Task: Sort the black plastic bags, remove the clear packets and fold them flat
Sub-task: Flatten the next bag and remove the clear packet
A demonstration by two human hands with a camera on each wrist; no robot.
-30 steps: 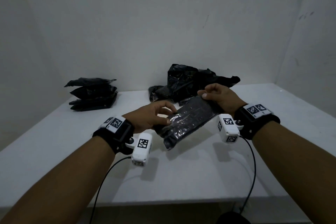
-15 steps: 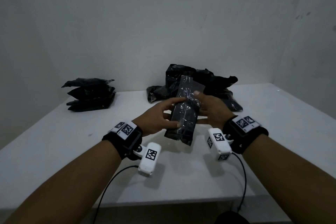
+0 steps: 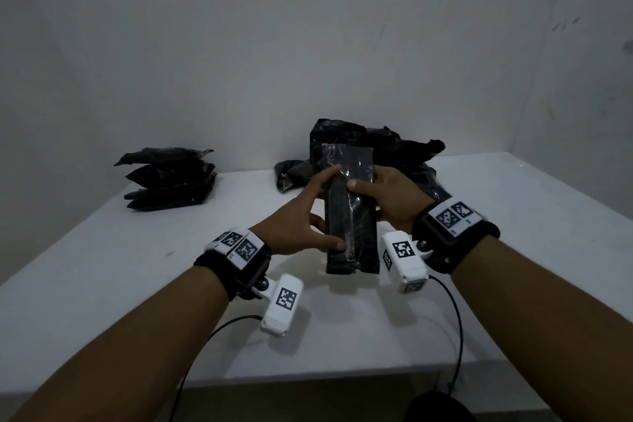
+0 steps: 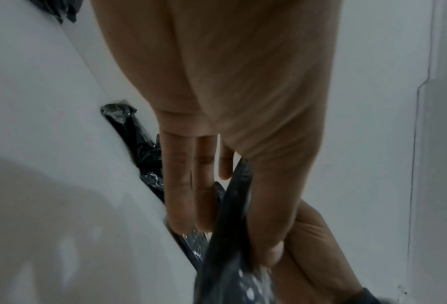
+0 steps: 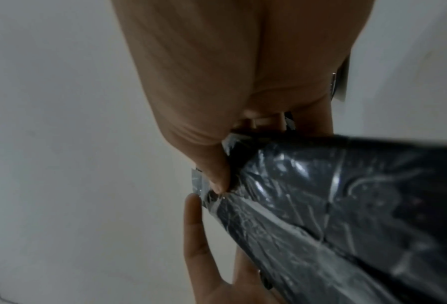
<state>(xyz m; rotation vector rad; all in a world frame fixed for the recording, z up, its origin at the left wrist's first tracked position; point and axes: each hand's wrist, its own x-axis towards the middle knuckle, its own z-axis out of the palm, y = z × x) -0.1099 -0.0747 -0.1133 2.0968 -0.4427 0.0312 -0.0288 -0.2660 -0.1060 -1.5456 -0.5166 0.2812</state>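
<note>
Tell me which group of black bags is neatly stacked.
The stack of black bags at the table's far left: flat and layered. The loose pile behind the hands is crumpled.

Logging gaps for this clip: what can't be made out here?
- Packet: contents, head view, too dark.
- Left hand: fingers behind the packet, head view.
- Right hand: fingers hidden likewise.
- Loose pile: bag count, crumpled together.
- Stack: count unclear.

White table with two groups of black bags

The white table (image 3: 513, 250) stands against a pale wall; a neat stack of black bags (image 3: 169, 178) lies at its far left, and a loose, crumpled pile of black plastic bags (image 3: 394, 147) lies at the far middle, well apart.
</note>
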